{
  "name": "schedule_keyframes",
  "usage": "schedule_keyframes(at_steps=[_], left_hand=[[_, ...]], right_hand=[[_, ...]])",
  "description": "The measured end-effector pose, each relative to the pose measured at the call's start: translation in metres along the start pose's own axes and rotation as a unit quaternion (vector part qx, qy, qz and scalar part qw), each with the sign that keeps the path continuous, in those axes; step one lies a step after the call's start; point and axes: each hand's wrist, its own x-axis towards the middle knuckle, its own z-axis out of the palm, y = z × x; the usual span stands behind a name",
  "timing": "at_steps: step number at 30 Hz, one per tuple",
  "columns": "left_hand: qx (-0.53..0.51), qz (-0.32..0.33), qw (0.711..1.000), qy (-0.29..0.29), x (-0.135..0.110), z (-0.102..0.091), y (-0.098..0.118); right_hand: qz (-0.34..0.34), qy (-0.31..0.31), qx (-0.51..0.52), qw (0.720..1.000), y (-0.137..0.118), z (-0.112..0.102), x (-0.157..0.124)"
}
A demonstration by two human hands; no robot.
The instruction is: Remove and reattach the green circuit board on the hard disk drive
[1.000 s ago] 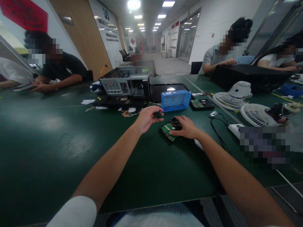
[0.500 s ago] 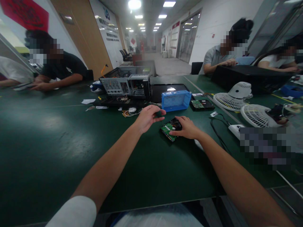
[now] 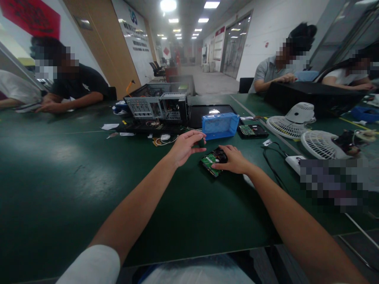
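A hard drive [image 3: 209, 158] with a green circuit board facing up lies slightly turned on the green table. My right hand [image 3: 235, 159] grips it from the right, thumb on the near side and fingers over the far edge. Just left of the drive hovers my left hand [image 3: 185, 149], fingers curved and thumb apart; I make out nothing between them. Behind both hands a blue plastic bin [image 3: 220, 126] stands on its side with its opening toward me. A second hard drive [image 3: 253, 131] rests right of the bin.
An opened computer case [image 3: 156, 108] stands at the back left, with cables and paper scraps before it. White fan parts [image 3: 286, 127], a black cable and a power strip [image 3: 293, 161] lie to the right. People sit at both sides; one has a black case [image 3: 310, 98].
My left hand's fingers have shifted slightly. My right hand and the hard drive have stayed put.
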Motion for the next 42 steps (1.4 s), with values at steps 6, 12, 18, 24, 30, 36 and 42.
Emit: schedule_keyframes(at_steps=[6,12,18,24,30,36,42], left_hand=[[-0.040,-0.006,0.999,0.025,-0.0010,0.0046,-0.0016],[-0.065,-0.012,0.998,0.008,0.0002,0.0042,-0.0021],[-0.033,-0.005,0.999,0.013,0.0016,0.0012,-0.0029],[-0.045,-0.010,0.999,0.008,0.0022,0.0002,-0.0038],[-0.077,-0.011,0.996,0.035,0.0040,-0.0018,-0.0041],[-0.056,-0.008,0.997,0.054,0.0034,0.0005,-0.0042],[-0.036,-0.011,0.998,0.048,0.0013,0.0039,-0.0030]], right_hand=[[0.007,-0.002,-0.003,1.000,-0.0013,-0.0001,0.0000],[0.005,0.003,-0.004,1.000,-0.0012,0.0005,-0.0004],[-0.001,0.003,0.000,1.000,-0.0013,-0.0005,-0.0019],[-0.018,-0.005,-0.009,1.000,-0.0008,-0.0014,-0.0032],[-0.026,-0.010,-0.013,1.000,-0.0016,-0.0024,-0.0041],[-0.033,-0.020,-0.016,0.999,-0.0037,-0.0042,-0.0056],[-0.040,-0.031,-0.010,0.999,-0.0048,-0.0061,-0.0058]])
